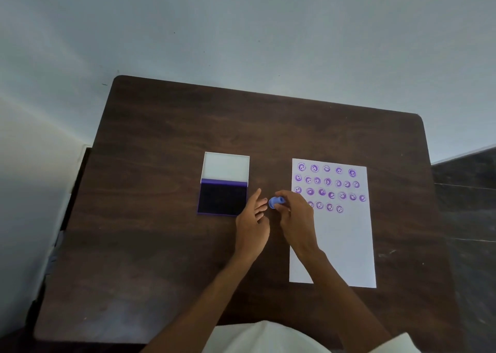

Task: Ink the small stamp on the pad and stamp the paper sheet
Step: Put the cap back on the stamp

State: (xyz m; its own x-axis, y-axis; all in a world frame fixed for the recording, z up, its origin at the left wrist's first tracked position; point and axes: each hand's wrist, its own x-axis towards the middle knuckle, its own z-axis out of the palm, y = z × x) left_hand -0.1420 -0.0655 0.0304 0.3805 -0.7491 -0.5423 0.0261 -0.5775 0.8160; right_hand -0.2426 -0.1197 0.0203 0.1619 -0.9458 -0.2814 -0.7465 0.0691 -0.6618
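Two hands between pad [223, 198] and sheet [341, 245] on table [161, 138]: left of stamp [276, 201], pad with lid raised; just left of stamp, left hand [252, 226], fingers spread, holding nothing; around stamp, right hand [295, 215], fingers pinching it; right of stamp, sheet with purple prints.

On a dark wooden table [166, 143] an open ink pad [223, 199] lies left of centre, its white lid [226, 167] raised behind the dark purple ink surface; a white paper sheet [341, 248] lies to the right, its upper part covered in rows of round purple prints [327, 189]. The right hand [295, 215] pinches a small blue stamp [276, 202] between pad and sheet, tilted sideways; the left hand [253, 223] hovers just beside it with fingers spread, near the pad's right edge.
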